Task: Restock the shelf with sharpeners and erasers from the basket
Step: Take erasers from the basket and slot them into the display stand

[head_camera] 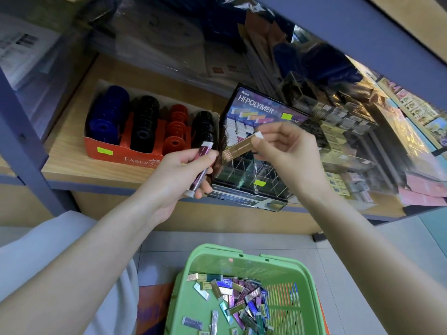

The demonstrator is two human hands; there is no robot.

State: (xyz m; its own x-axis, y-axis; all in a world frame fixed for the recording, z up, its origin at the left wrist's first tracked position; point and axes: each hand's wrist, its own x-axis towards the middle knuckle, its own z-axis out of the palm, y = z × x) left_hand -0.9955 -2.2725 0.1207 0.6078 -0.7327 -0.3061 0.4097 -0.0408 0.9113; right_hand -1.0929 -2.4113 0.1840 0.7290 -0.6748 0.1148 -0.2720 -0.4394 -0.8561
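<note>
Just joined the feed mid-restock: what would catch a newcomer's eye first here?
Two hands work mid-frame before the shelf: the left hand holds a maroon eraser, the right hand pinches a gold eraser. Below them, a green basket holds a heap of foil-coloured erasers. On the shelf behind stand a red tray of round sharpeners and, to its right, the Hi-Polymer display box.

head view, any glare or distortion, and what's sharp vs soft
Head view: wide-angle distortion tilts and bows the shelf rails; head view: glare streaks the plastic-wrapped stock at right; head view: the shelf's back is dim and soft, while the gold eraser in the right hand and the green basket read fairly sharp.
</note>
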